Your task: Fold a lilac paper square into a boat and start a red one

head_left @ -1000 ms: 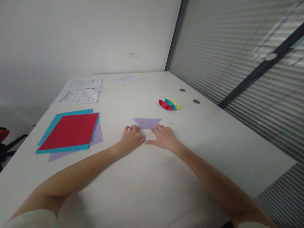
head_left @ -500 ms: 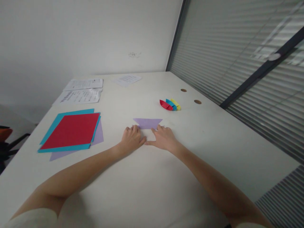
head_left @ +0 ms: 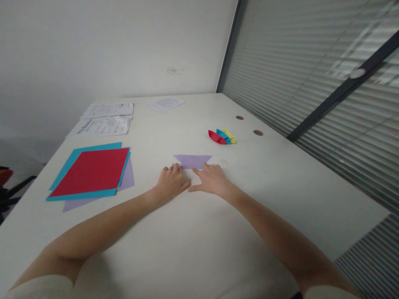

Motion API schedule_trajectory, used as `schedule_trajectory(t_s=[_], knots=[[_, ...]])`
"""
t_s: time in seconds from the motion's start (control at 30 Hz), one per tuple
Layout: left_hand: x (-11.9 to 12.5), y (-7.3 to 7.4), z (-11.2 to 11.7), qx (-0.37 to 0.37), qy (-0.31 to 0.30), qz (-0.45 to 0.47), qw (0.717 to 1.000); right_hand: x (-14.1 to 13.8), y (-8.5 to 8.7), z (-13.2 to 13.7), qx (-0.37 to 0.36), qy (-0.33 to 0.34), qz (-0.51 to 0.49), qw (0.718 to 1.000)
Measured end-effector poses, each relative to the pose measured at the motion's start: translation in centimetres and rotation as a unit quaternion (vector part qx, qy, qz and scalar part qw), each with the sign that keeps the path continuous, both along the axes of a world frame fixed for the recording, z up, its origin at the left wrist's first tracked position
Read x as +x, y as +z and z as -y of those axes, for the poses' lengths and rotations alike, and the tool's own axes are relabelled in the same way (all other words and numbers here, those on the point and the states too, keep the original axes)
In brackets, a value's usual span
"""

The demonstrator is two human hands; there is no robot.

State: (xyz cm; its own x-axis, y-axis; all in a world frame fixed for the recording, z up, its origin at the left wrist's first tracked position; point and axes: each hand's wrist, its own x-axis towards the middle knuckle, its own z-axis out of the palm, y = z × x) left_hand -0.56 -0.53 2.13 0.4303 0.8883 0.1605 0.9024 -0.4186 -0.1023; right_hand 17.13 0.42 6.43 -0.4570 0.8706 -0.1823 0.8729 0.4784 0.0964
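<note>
The purple paper [head_left: 193, 160] lies mid-table [head_left: 199, 232]. The left hand [head_left: 172, 180] and right hand [head_left: 212, 180] press its near edge, fingers close together and flat, pinching nothing. Judged best: press evenly with both hands, edges aligned, for 1 sharp crease.

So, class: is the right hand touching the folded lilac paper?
Touching. The head view shows fingertips of the right hand resting on the near edge of the lilac paper, with no gap.
</note>
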Motion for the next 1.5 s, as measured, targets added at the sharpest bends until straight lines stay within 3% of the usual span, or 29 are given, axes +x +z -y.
schedule_trajectory(t_s=[0.37,0.67,0.83,1.03,1.33,1.5], knots=[[-0.1,0.1,-0.1,0.0,0.014,-0.001,1.0,1.1,-0.4,0.4,0.027,-0.004,-0.006,1.0],[-0.1,0.0,-0.1,-0.006,0.0,-0.006,1.0,-0.5,-0.4,0.3,0.011,-0.006,0.009,1.0],[0.1,-0.1,0.2,0.007,0.012,-0.021,1.0,0.0,-0.1,0.3,0.025,-0.011,-0.004,1.0],[0.2,0.0,0.3,0.013,0.03,-0.036,0.999,0.6,0.0,0.1,0.017,-0.019,-0.012,1.0],[0.1,0.1,0.2,0.001,0.028,-0.023,0.999,-1.4,0.0,0.0,-0.001,0.005,-0.004,1.0],[0.2,0.2,0.3,-0.004,0.037,-0.026,0.999,-0.7,0.4,-0.2,-0.015,0.003,0.001,1.0]])
